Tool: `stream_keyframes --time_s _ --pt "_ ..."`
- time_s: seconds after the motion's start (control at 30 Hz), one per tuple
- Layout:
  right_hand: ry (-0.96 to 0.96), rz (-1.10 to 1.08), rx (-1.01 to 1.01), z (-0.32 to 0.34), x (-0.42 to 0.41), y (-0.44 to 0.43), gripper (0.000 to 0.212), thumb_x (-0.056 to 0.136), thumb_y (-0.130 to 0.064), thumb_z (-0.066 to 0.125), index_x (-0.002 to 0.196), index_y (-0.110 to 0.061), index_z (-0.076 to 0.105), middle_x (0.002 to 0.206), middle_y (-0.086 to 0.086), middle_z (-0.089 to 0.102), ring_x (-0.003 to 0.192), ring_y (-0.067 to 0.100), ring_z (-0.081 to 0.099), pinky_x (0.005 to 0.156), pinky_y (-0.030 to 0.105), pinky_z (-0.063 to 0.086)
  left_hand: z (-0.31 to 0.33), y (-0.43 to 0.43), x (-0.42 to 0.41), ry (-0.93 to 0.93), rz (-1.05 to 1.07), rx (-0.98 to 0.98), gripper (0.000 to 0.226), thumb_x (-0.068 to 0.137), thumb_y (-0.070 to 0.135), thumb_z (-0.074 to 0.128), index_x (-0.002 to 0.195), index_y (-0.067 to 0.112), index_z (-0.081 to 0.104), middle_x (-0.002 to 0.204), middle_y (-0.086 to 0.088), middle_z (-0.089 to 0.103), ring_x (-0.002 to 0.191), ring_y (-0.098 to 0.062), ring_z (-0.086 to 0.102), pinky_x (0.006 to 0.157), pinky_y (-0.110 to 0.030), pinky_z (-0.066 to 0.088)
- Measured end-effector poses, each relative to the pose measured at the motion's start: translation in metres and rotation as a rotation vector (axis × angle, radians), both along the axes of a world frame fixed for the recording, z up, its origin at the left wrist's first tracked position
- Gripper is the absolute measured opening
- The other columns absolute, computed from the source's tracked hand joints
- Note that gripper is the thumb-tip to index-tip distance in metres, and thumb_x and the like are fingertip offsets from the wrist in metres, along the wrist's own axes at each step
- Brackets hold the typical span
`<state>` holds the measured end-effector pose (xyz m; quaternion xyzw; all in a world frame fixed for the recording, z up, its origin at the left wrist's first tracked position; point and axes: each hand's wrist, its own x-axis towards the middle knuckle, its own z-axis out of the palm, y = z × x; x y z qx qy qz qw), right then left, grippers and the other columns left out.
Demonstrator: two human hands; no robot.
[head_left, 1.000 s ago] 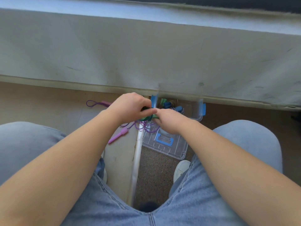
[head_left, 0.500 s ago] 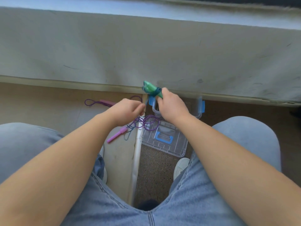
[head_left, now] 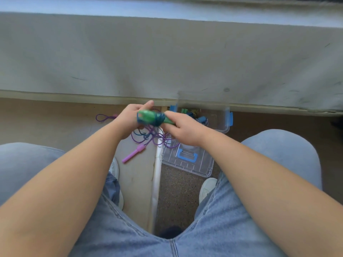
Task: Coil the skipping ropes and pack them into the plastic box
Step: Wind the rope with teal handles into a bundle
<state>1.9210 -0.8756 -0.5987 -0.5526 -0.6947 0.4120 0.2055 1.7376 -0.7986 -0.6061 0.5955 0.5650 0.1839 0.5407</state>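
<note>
Left hand (head_left: 130,119) and right hand (head_left: 183,127) grasping green skipping rope (head_left: 150,117) (seemingly coiled), plastic box (head_left: 225,125) beyond

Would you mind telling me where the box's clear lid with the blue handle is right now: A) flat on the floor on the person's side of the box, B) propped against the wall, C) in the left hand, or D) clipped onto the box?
A: the clear lid lies flat on the floor, nearer the person than the open plastic box, with purple rope trailing over its far edge.
</note>
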Motion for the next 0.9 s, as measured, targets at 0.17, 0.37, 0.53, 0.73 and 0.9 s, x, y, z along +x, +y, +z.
stream_keyframes --time_s 0.17,0.37,0.53,0.73,0.9 --pt "-0.02 -0.342 0.073 -0.004 0.0 0.012 0.02 0.101 -0.03 0.049 0.094 -0.011 0.05 0.083 0.009 0.063 0.078 0.029 0.059 0.068 0.043 0.046 -0.009 -0.011 0.016 -0.004 -0.094 0.085 0.032 0.098 0.028 0.038 0.069 0.024 0.051 0.049 0.011 0.042 0.044 -0.01 0.035 0.049 -0.028 0.027" --pt "-0.534 -0.314 -0.012 -0.013 0.008 0.014 0.018 0.103 -0.032 0.04 0.099 -0.015 0.043 0.096 0.014 0.06 0.082 0.036 0.054 0.071 0.043 0.047 -0.002 -0.018 0.013 0.504 -0.654 0.486 0.035 0.1 0.037 0.044 0.072 0.018 0.055 0.064 0.0 0.057 0.068 -0.024 0.054 0.062 -0.036 0.043" --pt "-0.506 0.225 -0.191 -0.009 0.01 0.006 0.028 0.105 -0.035 0.044 0.128 -0.021 0.052 0.114 0.0 0.064 0.092 0.02 0.059 0.081 0.038 0.05 0.007 -0.01 0.009 0.667 -0.625 0.793 0.058 0.098 0.051 0.043 0.051 0.016 0.043 0.046 0.0 0.044 0.049 -0.019 0.043 0.047 -0.028 0.031" --pt "-0.06 0.192 -0.335 0.004 0.006 -0.001 0.018 0.102 -0.032 0.051 0.103 -0.016 0.06 0.089 -0.003 0.066 0.069 0.011 0.058 0.076 0.042 0.057 0.011 -0.005 0.004 0.39 -0.234 0.354 0.063 0.096 0.057 0.048 0.05 0.015 0.04 0.046 -0.001 0.035 0.045 -0.017 0.031 0.051 -0.029 0.03" --pt "0.422 0.172 -0.585 0.005 0.003 0.0 0.017 0.105 -0.026 0.051 0.116 -0.017 0.06 0.095 0.006 0.064 0.081 0.02 0.055 0.085 0.048 0.059 0.003 -0.007 -0.016 0.27 -0.284 -0.062 0.006 0.094 0.011 0.063 0.1 0.014 0.064 0.102 -0.009 0.07 0.073 -0.019 0.056 0.071 -0.039 0.055"
